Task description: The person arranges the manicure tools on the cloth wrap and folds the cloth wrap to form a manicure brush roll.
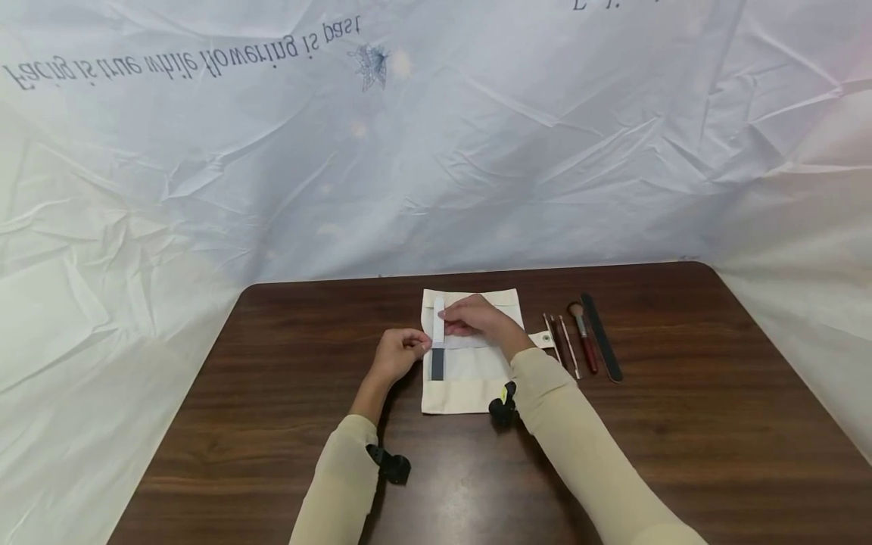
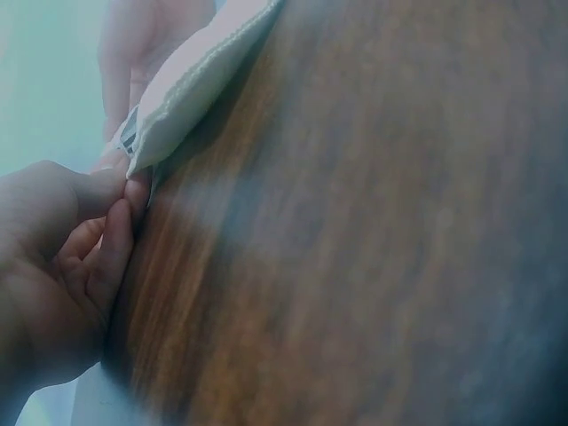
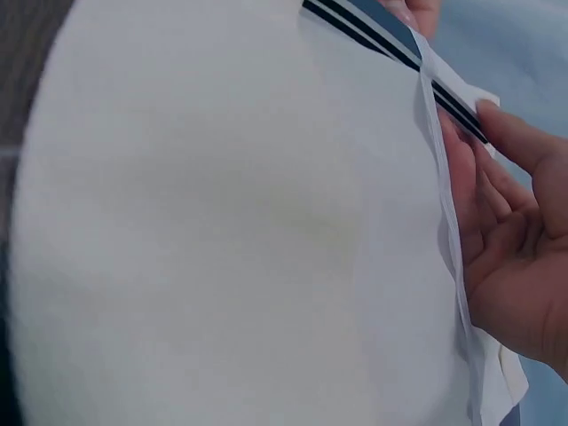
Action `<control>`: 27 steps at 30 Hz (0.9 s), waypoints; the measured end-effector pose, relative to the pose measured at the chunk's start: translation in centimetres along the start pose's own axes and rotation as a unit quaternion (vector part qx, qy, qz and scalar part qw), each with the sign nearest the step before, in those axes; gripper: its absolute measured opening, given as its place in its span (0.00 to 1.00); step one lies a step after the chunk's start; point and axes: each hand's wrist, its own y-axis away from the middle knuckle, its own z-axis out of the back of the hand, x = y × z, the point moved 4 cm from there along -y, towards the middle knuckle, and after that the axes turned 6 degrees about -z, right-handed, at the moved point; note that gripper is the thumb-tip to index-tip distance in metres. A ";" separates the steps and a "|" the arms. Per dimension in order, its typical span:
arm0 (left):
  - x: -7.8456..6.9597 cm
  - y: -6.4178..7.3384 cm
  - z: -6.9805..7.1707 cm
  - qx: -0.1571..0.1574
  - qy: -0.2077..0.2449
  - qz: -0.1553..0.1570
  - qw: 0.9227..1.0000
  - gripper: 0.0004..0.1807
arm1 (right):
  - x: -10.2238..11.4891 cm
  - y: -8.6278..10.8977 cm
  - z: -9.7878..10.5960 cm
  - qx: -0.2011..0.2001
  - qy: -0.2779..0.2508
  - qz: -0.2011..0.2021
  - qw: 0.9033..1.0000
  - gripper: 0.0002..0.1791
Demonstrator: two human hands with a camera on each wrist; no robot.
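A cream fabric pouch [image 1: 466, 396] lies unfolded on the table, with a sheer pocket [image 1: 477, 365] across its middle. A flat nail buffer [image 1: 439, 322], white above and dark grey below, stands lengthwise along the pouch's left side. Its dark lower part sits inside the pocket; striped layers show along its edge in the right wrist view. My right hand [image 1: 473, 314] pinches the buffer's upper part between thumb and fingers. At the pouch's left edge, my left hand [image 1: 398, 352] pinches the fabric beside the pocket's rim, as the left wrist view shows up close.
Right of the pouch, near its snap tab [image 1: 543, 339], lie several thin metal tools [image 1: 571, 347], a brush [image 1: 584, 341] with a red handle, and a long black nail file [image 1: 602, 337]. The brown table [image 1: 272, 393] ends at a hanging white sheet [image 1: 436, 189].
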 end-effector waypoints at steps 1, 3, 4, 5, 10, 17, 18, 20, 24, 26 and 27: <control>0.0 0.0 0.0 -0.001 0.000 0.002 1.000 0.04 | 0.0 0.0 0.0 0.019 0.022 0.001 1.000 0.18; 0.0 0.0 0.0 -0.003 0.003 0.006 1.000 0.03 | 0.0 0.1 0.2 0.055 0.065 0.005 0.996 0.17; 0.0 0.0 0.0 -0.004 0.003 0.007 1.000 0.03 | 0.0 0.1 0.3 0.071 0.082 0.007 0.994 0.16; 0.0 0.0 0.0 -0.004 0.004 0.007 1.000 0.03 | 0.0 0.1 0.3 0.085 0.098 0.012 0.992 0.15; 0.0 0.0 -0.1 -0.004 0.003 0.009 1.000 0.04 | 0.1 0.1 0.5 0.120 0.120 0.014 0.985 0.12; 0.0 0.1 -0.1 -0.001 -0.010 0.000 1.000 0.04 | 0.2 0.2 0.7 0.126 0.114 -0.008 0.985 0.13; 0.0 0.1 -0.1 0.000 -0.014 -0.004 1.000 0.04 | 0.2 0.3 0.9 0.125 0.114 -0.008 0.985 0.13; 0.0 0.1 -0.1 0.004 -0.024 -0.009 1.000 0.05 | 0.2 0.7 1.3 0.124 0.118 -0.001 0.985 0.14; -0.2 0.3 0.0 0.017 -0.042 -0.029 0.999 0.05 | 0.3 2.2 3.1 0.117 0.140 0.048 0.982 0.19; -0.6 0.4 0.3 0.010 -0.066 -0.050 0.997 0.04 | 0.3 3.3 4.6 0.105 0.143 0.073 0.981 0.21; -0.9 0.5 0.4 0.003 -0.083 -0.069 0.994 0.04 | 0.2 4.0 5.5 0.100 0.143 0.087 0.981 0.22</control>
